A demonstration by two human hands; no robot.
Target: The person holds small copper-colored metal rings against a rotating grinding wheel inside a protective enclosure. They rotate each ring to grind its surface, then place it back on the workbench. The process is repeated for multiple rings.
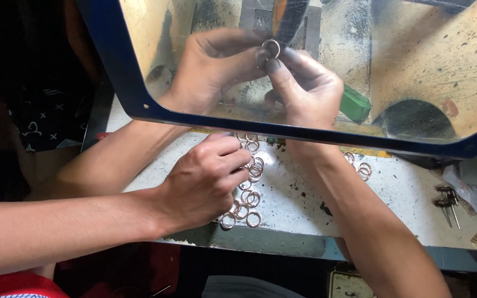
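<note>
Behind a scratched transparent shield [415, 72] with a dark blue frame, the person's two hands meet over a single metal ring [271, 47]. The left hand [211, 69] is curled, its thumb and forefinger pinched closed on the ring's left side. The right hand [305, 88] comes up from below, fingers bent, with its fingertips [274, 65] pressed to the ring's lower edge. The ring sits upright between them, just beneath a dark wheel [288, 16]; through the smeared shield it is hard to tell whether ring and wheel touch.

In front of the shield, a third hand [205, 182], reaching in from the left and seemingly a co-worker's, rests loosely curled, palm down, on the pale bench [393, 204]. Its fingers lie on a heap of similar rings [248, 190], well below the held ring. A few more rings [360, 167] lie near the right forearm. A green block [355, 103] sits just beside the right hand, and small metal bits [448, 203] lie at the bench's right end.
</note>
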